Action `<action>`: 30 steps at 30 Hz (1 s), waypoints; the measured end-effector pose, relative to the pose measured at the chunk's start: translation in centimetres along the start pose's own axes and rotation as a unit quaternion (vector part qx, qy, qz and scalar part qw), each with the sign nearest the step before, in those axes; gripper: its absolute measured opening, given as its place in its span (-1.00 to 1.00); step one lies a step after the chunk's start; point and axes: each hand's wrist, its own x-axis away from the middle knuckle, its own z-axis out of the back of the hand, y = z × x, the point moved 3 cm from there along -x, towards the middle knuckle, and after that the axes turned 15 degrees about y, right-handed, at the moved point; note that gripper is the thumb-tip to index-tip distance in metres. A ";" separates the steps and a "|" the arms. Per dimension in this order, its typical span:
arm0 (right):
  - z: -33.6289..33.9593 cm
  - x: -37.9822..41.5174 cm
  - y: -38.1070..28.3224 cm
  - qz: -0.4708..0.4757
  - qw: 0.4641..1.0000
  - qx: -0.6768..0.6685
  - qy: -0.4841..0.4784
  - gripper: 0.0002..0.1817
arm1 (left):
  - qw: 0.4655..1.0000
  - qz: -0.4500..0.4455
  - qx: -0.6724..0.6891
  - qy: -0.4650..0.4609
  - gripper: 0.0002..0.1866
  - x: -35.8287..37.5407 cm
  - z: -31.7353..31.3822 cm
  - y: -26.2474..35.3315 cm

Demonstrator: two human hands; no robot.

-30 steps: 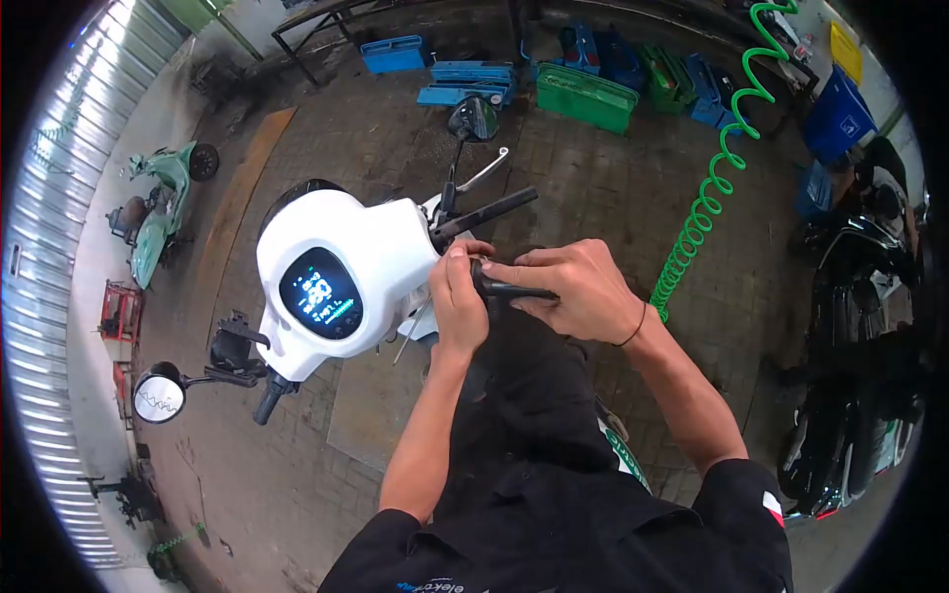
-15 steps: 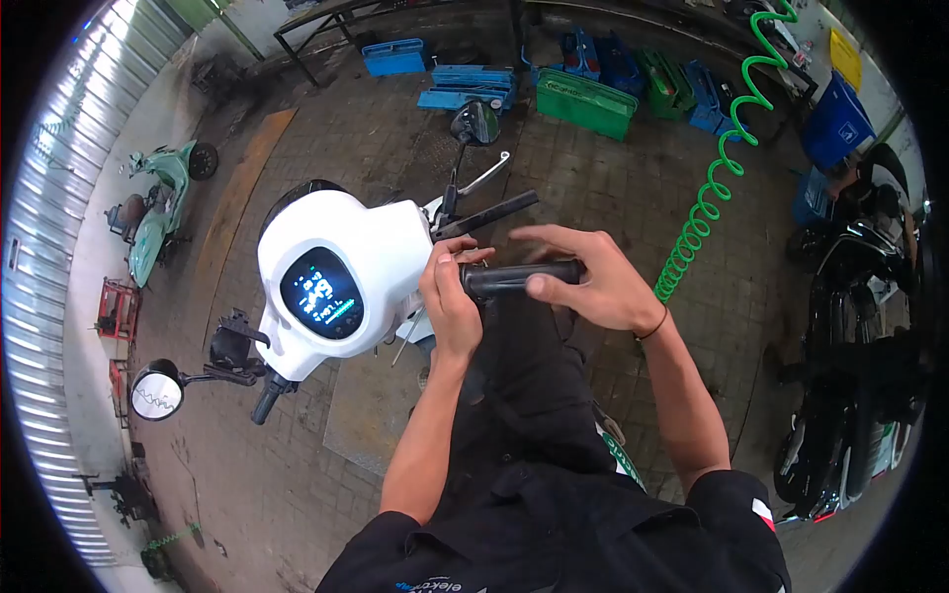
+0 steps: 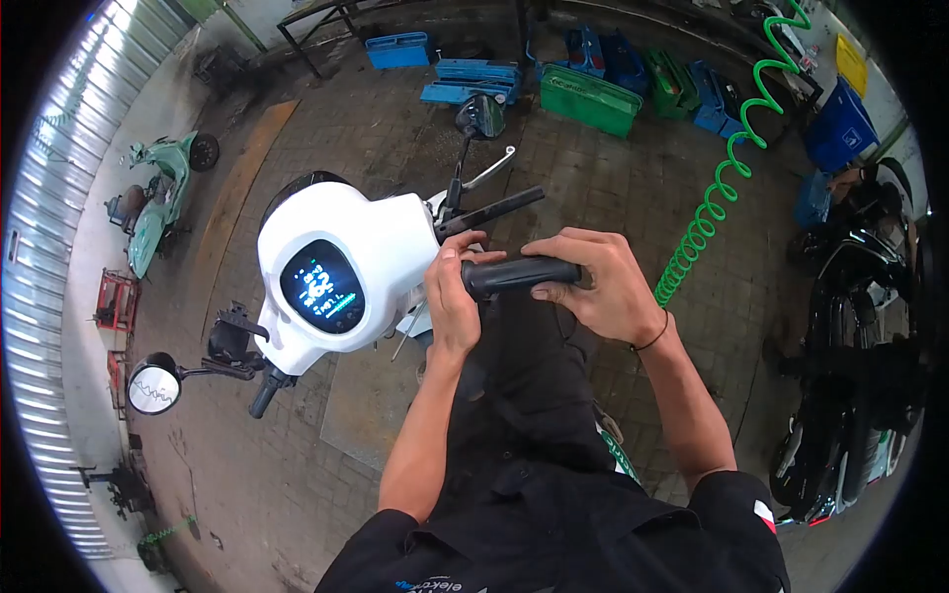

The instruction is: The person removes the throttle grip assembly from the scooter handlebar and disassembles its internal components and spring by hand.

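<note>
Both of my hands are on a black rubber handlebar grip (image 3: 514, 277), held level in front of my body. My left hand (image 3: 454, 301) is closed around its left end, the thumb along the near side. At the other end, my right hand (image 3: 605, 282) pinches it between thumb and fingers. Just beyond them, a bare black handlebar tube (image 3: 504, 210) sticks out from the white scooter (image 3: 386, 232), with a silver brake lever (image 3: 491, 170) alongside. The scooter's round display (image 3: 321, 285) is lit. Another black grip (image 3: 265, 397) sits on the opposite handlebar end.
Blue and green toolboxes (image 3: 590, 101) stand along the far side. A coiled green air hose (image 3: 697, 222) hangs at the right, near a black motorcycle (image 3: 840, 366) and a blue bin (image 3: 840, 124). A mint-green scooter (image 3: 163, 203) stands at the left. One mirror (image 3: 155, 389) juts out nearby.
My right hand's fingers, raised and blurred before, have closed down onto the right end of the grip. My left hand keeps its hold. The view has shifted slightly.
</note>
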 end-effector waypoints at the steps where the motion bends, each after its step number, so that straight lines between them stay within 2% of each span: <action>1: -0.1 0.0 0.1 0.022 1.000 0.001 -0.001 -0.56 | 1.000 0.001 0.001 0.003 -0.36 0.0 0.0 0.0; 5: -0.5 -0.3 0.0 0.033 0.998 -0.054 0.018 -0.57 | 0.999 -0.006 0.031 0.040 -0.37 0.1 -0.5 0.3; 7: 0.0 -0.2 -0.3 -0.073 0.994 -0.080 -0.003 -0.55 | 0.997 -0.014 0.041 0.059 -0.37 0.2 -0.6 0.4; 8: 0.1 0.1 -0.3 -0.072 0.994 -0.079 -0.003 -0.55 | 0.997 -0.017 0.036 0.064 -0.37 0.3 -0.6 0.5; 9: 0.2 0.5 0.2 -0.134 0.983 -0.123 0.000 -0.53 | 0.997 -0.019 0.032 0.069 -0.38 0.3 -0.6 0.6; 11: 0.4 0.9 0.9 -0.195 0.966 -0.169 0.002 -0.49 | 0.997 -0.037 0.017 0.070 -0.39 0.1 -0.3 0.3; 13: 0.7 1.0 1.8 -0.263 0.954 -0.147 -0.011 -0.52 | 0.996 -0.054 0.002 0.069 -0.39 -0.1 -0.1 0.5; 14: 0.8 1.1 1.9 -0.265 0.953 -0.146 -0.011 -0.52 | 0.998 -0.031 -0.002 0.045 -0.39 0.1 -0.1 0.6; 16: 1.0 1.1 2.2 -0.262 0.945 -0.190 0.050 -0.54 | 1.000 -0.008 -0.008 0.022 -0.38 0.3 0.2 0.1; 18: 1.3 1.1 2.9 -0.283 0.936 -0.194 0.076 -0.58 | 0.987 -0.145 -0.064 -0.008 -0.37 0.2 0.4 -0.2; 19: 1.4 1.3 3.2 -0.302 0.926 -0.207 0.097 -0.58 | 0.987 -0.144 -0.064 -0.007 -0.37 0.4 0.4 -0.3; 21: 1.1 1.5 3.8 -0.331 0.903 -0.243 0.126 -0.58 | 0.976 -0.184 -0.118 0.018 -0.45 1.0 -0.1 -0.3; 24: 0.5 2.0 4.2 -0.344 0.890 -0.264 0.139 -0.58 | 0.971 -0.190 -0.129 0.062 -0.47 1.1 -0.8 -0.9; 27: 0.3 2.4 4.0 -0.350 0.893 -0.251 0.129 -0.58 | 0.961 -0.226 -0.136 0.082 -0.47 1.3 -1.2 -0.8; 30: 0.3 2.6 4.3 -0.324 0.912 -0.230 0.105 -0.60 | 0.962 -0.224 -0.101 0.122 -0.43 1.0 -1.4 -1.3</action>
